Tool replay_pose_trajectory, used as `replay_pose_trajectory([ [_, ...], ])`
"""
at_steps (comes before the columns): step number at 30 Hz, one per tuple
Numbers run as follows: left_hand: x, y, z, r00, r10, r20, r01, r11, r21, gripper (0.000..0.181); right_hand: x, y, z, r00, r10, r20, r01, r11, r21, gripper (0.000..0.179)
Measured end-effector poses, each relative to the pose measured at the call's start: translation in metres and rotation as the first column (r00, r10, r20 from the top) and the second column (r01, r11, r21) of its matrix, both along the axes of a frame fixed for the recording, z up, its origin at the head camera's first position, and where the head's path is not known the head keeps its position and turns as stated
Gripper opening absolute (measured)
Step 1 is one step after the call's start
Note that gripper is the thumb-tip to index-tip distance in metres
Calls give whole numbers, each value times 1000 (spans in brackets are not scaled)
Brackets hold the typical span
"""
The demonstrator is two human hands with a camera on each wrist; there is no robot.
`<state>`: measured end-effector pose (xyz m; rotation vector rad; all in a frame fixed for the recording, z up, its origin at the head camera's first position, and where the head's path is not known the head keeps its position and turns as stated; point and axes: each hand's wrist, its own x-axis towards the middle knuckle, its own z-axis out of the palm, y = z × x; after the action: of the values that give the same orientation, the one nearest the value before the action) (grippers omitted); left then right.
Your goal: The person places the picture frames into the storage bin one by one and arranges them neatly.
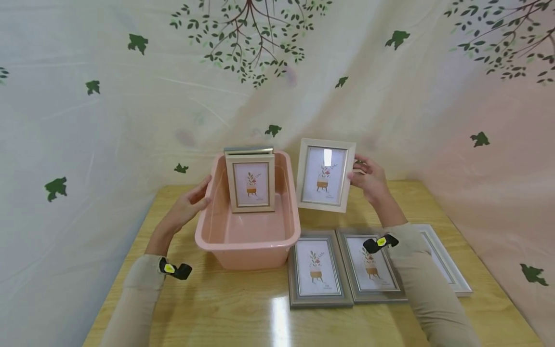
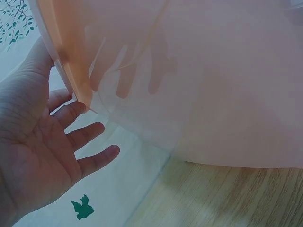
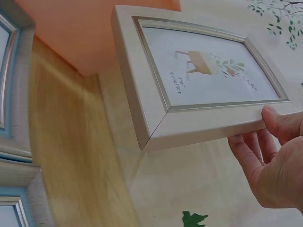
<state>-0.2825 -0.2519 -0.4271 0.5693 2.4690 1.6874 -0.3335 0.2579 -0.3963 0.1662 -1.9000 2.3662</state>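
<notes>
My right hand (image 1: 370, 180) pinches a cream picture frame (image 1: 302, 178) by its right edge, thumb on the front and fingers behind. Upright beside the basin, it shows a potted-plant print, close up in the right wrist view. With my left hand (image 1: 186, 207) I hold the rim of a pink plastic basin (image 1: 249, 246) on its left side; in the left wrist view, some fingers of the left hand (image 2: 57, 142) are spread below the rim. Inside the basin, a cream picture frame (image 1: 253, 209) stands upright at the back, with another frame's silvery edge (image 1: 249, 151) behind it.
Two grey picture frames (image 1: 321, 303) (image 1: 347, 241) lie face up on the wooden table (image 1: 234, 308), right of the basin. A white frame (image 1: 448, 270) lies farther right, partly under the right sleeve. A leaf-patterned cloth (image 1: 195, 96) hangs behind the table.
</notes>
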Motion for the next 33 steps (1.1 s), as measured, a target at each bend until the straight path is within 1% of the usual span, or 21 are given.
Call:
replay_pose_trajectory([
  [7, -1, -1, -2, 1000, 2, -8, -2, 1000, 0, 67, 8, -1, 23, 995, -34, -90, 29, 998, -60, 50],
  [14, -1, -2, -2, 1000, -4, -8, 4, 1000, 6, 67, 18, -4, 49, 978, -66, -200, 44, 993, -114, 52],
  [16, -2, -1, -2, 1000, -4, -8, 4, 1000, 7, 67, 21, -5, 56, 973, -73, -221, 46, 991, -127, 52],
  [20, -2, -1, -3, 1000, -3, -9, 3, 1000, 11, 68, 26, -12, 68, 968, -86, -236, 54, 989, -140, 54],
  [25, -1, -1, -4, 1000, -6, -18, 6, 1000, 11, 67, 33, -27, 82, 963, -101, -249, 64, 986, -152, 54],
  [29, -1, -1, -4, 1000, 1, -13, -1, 1000, 6, 67, 37, -40, 88, 956, -105, -274, 59, 983, -171, 56],
  [33, -2, -1, -3, 1000, 8, -12, -8, 1000, -2, 67, 37, -55, 92, 953, -97, -288, 37, 978, -206, 58],
])
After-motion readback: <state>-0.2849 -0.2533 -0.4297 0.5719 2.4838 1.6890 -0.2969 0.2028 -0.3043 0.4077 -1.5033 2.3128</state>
